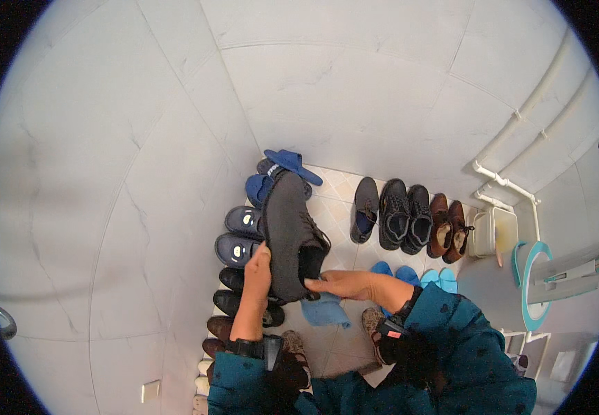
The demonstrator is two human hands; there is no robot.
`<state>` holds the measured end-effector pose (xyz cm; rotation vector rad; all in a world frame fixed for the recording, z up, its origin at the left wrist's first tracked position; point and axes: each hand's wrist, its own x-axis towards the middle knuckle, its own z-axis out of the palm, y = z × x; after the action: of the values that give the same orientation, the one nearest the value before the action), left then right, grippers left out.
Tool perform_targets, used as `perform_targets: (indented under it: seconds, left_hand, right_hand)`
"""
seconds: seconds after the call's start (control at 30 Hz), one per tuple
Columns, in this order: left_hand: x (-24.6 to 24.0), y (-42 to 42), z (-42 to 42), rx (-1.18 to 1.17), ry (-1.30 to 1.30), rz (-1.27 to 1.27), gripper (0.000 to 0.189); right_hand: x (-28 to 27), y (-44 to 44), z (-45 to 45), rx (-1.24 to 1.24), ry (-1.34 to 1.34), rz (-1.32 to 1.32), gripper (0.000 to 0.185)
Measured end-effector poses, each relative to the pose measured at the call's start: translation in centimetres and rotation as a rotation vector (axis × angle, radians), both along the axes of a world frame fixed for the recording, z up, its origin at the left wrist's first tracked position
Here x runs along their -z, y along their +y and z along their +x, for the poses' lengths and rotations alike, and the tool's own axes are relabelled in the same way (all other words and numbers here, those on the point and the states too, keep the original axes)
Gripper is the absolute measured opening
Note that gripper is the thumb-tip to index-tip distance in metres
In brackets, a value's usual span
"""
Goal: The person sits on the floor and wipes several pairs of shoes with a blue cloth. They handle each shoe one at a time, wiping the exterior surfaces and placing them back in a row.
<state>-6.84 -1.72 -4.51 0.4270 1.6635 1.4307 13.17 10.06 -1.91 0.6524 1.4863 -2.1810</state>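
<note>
A black lace-up shoe (288, 238) is held up above the floor, its toe pointing away from me. My left hand (259, 272) grips its left side near the heel. At the heel opening, my right hand (343, 284) has its thumb on the collar, with the other fingers partly hidden. A light blue cloth (326, 310) hangs just below that hand and the heel; whether the fingers pinch it is hidden. The mate of this shoe cannot be made out for certain. A single dark shoe (365, 210) stands on the floor by the far wall.
Along the left wall runs a row of footwear, including navy slippers (237, 251) and blue slides (293, 166). Black shoes (395, 212), brown shoes (439, 225) and light blue slippers (439, 280) stand to the right. A plastic bin (494, 231) and a teal-rimmed bucket (519, 270) are beyond.
</note>
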Motion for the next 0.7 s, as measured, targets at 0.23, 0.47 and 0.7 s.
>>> perform_targets:
  seconds: [0.23,0.47,0.7]
  left_hand:
    - [1.3,0.0,1.7,0.230,0.348,-0.134,0.051]
    - [0.6,-0.1,2.5,0.303,0.722,-0.216,0.049]
    - [-1.0,0.5,3.8,0.354,0.600,-0.200,0.042]
  right_hand:
    - [1.6,-1.7,0.1,0.082,-0.181,0.067,0.059]
    - [5.0,0.1,0.6,0.208,-0.354,0.118,0.049]
    - [16.2,4.7,-0.4,0.188,-0.599,0.289,0.060]
